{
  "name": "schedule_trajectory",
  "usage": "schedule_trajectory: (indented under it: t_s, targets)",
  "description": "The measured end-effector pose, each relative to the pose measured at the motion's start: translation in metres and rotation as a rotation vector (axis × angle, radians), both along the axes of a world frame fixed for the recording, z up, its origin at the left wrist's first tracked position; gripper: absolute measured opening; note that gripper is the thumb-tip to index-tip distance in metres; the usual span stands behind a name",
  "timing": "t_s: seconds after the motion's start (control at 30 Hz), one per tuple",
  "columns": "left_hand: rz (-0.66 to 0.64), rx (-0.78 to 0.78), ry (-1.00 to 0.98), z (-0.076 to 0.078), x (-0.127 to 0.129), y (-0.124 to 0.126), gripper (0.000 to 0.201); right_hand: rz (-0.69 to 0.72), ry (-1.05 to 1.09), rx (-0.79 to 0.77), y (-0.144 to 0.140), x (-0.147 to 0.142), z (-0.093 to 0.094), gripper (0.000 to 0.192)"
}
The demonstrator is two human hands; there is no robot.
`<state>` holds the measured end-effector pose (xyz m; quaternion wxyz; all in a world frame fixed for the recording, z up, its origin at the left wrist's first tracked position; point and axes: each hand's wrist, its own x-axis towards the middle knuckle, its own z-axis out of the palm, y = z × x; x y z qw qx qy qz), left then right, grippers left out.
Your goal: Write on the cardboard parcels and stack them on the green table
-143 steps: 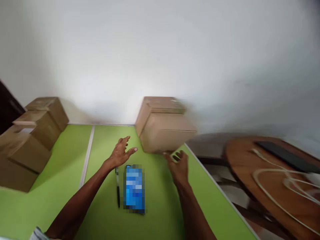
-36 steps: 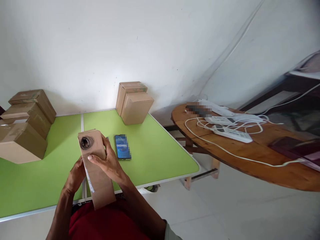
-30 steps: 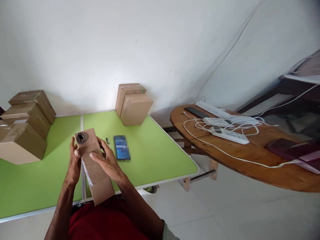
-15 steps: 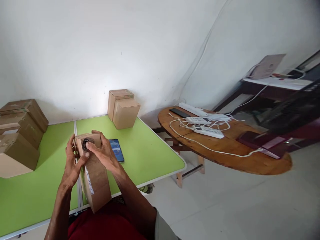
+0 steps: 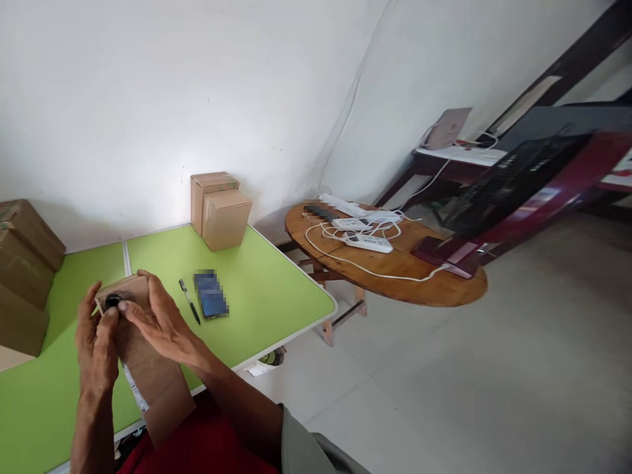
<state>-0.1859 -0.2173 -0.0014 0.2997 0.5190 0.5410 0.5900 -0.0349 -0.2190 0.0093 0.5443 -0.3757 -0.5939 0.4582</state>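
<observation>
Both hands hold a tall brown cardboard box (image 5: 153,375) upright over the near edge of the green table (image 5: 266,303). A dark round hole shows in the box's top face, and a white label strip runs down its side. My left hand (image 5: 96,345) clasps the left side with a finger at the hole. My right hand (image 5: 158,322) wraps over the top and right side, its fingers reaching toward the hole.
A black pen (image 5: 189,301) and a phone (image 5: 210,294) lie on the table right of the box. Two small cartons (image 5: 221,209) stand at the far wall, more cartons (image 5: 22,273) at the left. A round wooden table (image 5: 395,270) with white cables stands to the right.
The view has swung to the right, so the table and box sit further left in frame. My hands still hold the box; the fingers have shifted at the hole on top.
</observation>
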Motion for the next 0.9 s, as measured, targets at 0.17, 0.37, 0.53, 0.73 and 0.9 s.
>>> schedule_trajectory:
  t_s: [0.17, 0.37, 0.53, 0.73, 0.9]
  targets:
    - [0.121, -0.043, 0.012, 0.000, -0.015, -0.001, 0.079, 0.070, -0.134, 0.069, 0.007, -0.016, -0.008, 0.091]
    - [-0.119, -0.193, -0.088, -0.020, -0.024, -0.002, 0.120, 0.071, -0.074, -0.033, 0.002, -0.002, -0.008, 0.093]
    - [-0.226, -0.243, -0.191, -0.038, -0.024, -0.006, 0.108, 0.053, -0.103, -0.093, 0.011, 0.029, -0.028, 0.079]
    - [-0.148, -0.293, -0.343, -0.042, -0.023, 0.002, 0.083, -0.290, -1.011, -0.380, 0.031, 0.060, -0.051, 0.027]
    - [-0.172, -0.287, -0.338, -0.041, -0.016, 0.003, 0.087, -0.282, -1.108, -0.475, 0.038, 0.050, -0.068, 0.023]
